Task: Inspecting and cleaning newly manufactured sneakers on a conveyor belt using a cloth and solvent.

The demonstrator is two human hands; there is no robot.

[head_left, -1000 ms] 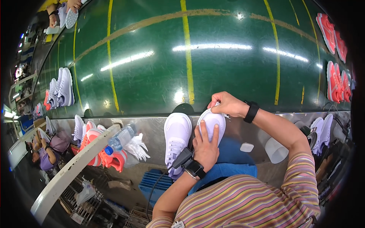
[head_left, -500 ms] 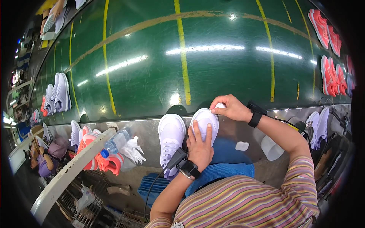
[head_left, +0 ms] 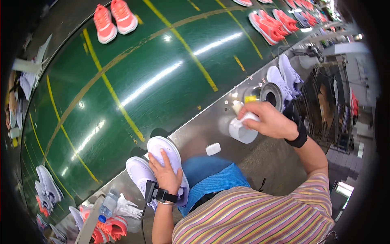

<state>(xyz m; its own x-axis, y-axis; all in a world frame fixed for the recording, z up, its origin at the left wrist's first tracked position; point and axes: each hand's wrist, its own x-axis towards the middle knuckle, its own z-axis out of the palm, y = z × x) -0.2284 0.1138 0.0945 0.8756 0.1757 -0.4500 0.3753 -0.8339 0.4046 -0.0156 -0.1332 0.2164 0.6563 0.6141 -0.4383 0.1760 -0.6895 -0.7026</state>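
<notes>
My left hand (head_left: 165, 175) lies flat with spread fingers over the upper of a lavender shoe (head_left: 164, 145) with a white sole, toe pointing away from me. Its partner, another lavender shoe (head_left: 139, 168), stands close on the left. Over to the right, my right hand (head_left: 271, 120) pinches a small white cloth (head_left: 249, 117) at the mouth of a white cup (head_left: 242, 133). Whether the cloth dips inside the cup cannot be seen.
A round metal tin (head_left: 271, 94) and more lavender shoes (head_left: 280, 81) stand past the cup. A small white case (head_left: 213, 149) lies on the metal ledge. Coral shoes (head_left: 106, 30) sit on the green belt (head_left: 134, 69). A water bottle (head_left: 108, 206) lies at lower left.
My right hand has left the shoe's toe and moved right to the white cup, still with the white cloth. My left hand stays on the shoe. The view has turned right.
</notes>
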